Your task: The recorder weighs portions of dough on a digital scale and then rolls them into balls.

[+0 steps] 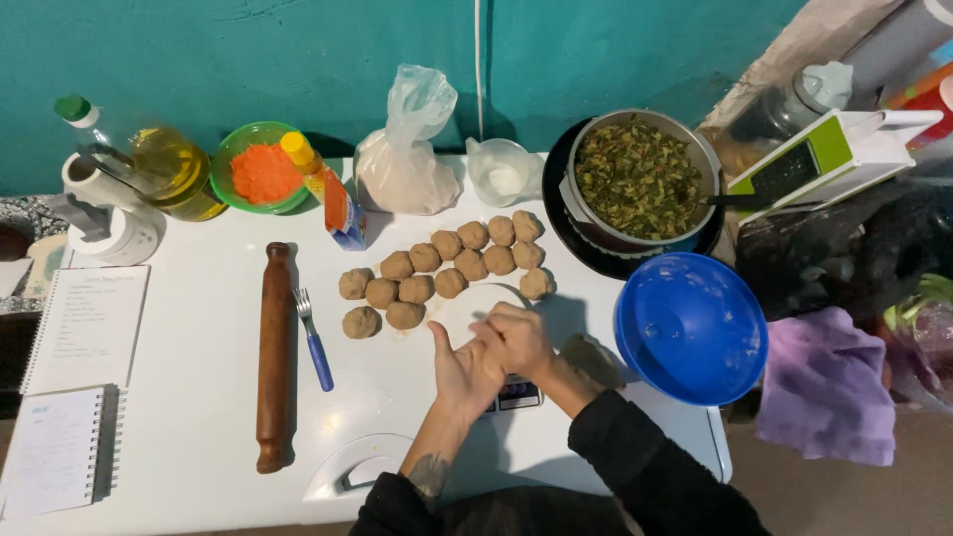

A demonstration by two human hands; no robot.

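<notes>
Already 14 dough balls (444, 271) sit on the table (199, 397); I see my left hand (462, 372) and right hand (514, 339) cupped together, contents hidden.

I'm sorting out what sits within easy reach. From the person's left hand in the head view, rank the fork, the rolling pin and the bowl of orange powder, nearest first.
Measured from the left hand:
1. Fork, blue handle, just to its left on the white table.
2. Rolling pin, wooden, lying left of the fork.
3. Bowl of orange powder, green, at the table's far left edge by the wall.
</notes>
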